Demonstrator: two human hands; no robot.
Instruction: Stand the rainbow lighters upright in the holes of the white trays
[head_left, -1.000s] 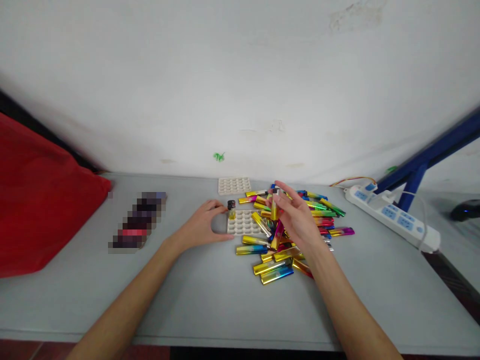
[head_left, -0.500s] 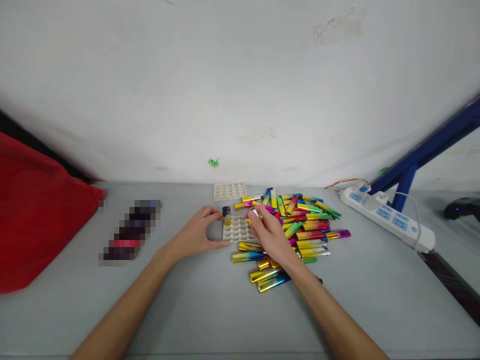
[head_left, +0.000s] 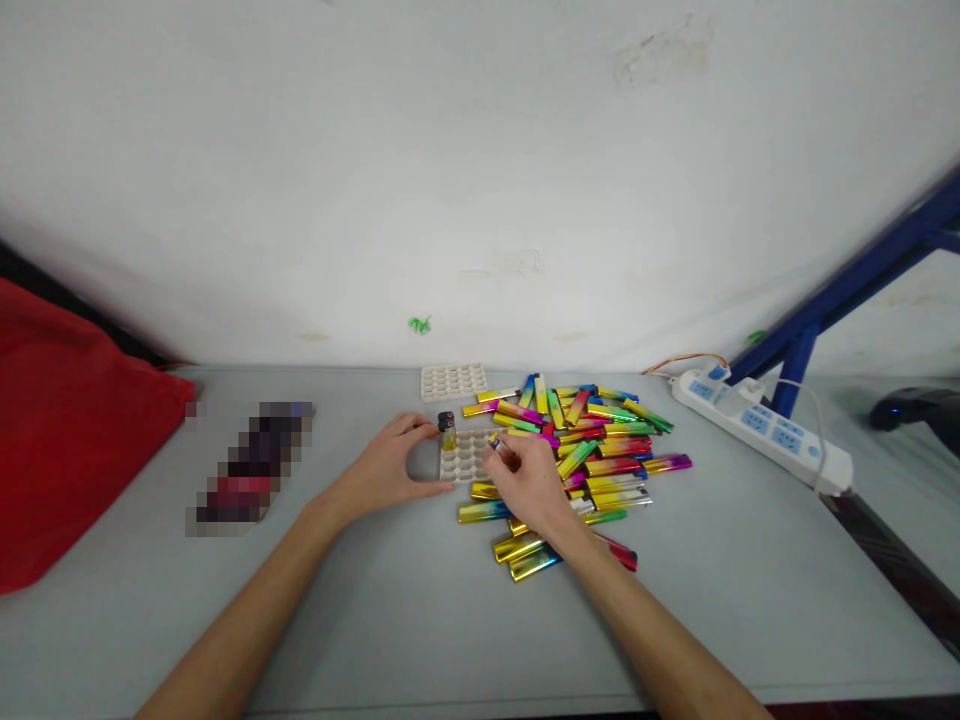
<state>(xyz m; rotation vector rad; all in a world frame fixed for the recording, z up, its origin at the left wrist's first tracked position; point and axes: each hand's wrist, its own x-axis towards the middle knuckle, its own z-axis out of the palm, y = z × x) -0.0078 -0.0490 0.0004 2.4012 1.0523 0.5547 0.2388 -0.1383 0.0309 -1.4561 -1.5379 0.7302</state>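
Note:
A white slotted tray (head_left: 465, 462) lies on the grey table (head_left: 390, 610), with one yellow lighter (head_left: 448, 432) standing upright in its far left corner. My left hand (head_left: 390, 462) curls round the tray's left edge, thumb and fingers touching it. My right hand (head_left: 529, 478) is over the tray's right side, pinching a lighter (head_left: 496, 444) whose metal top shows at the fingertips. To the right lies a pile of shiny multicoloured lighters (head_left: 600, 450).
A second white tray (head_left: 453, 381) lies by the wall. A white power strip (head_left: 757, 428) and a blue metal leg (head_left: 802, 350) are at the right. A red bag (head_left: 67, 420) sits at the left, beside a blurred-out object (head_left: 251, 465).
My right hand has come down and left from above the pile to the tray, carrying the lighter. My left hand stays at the tray's edge.

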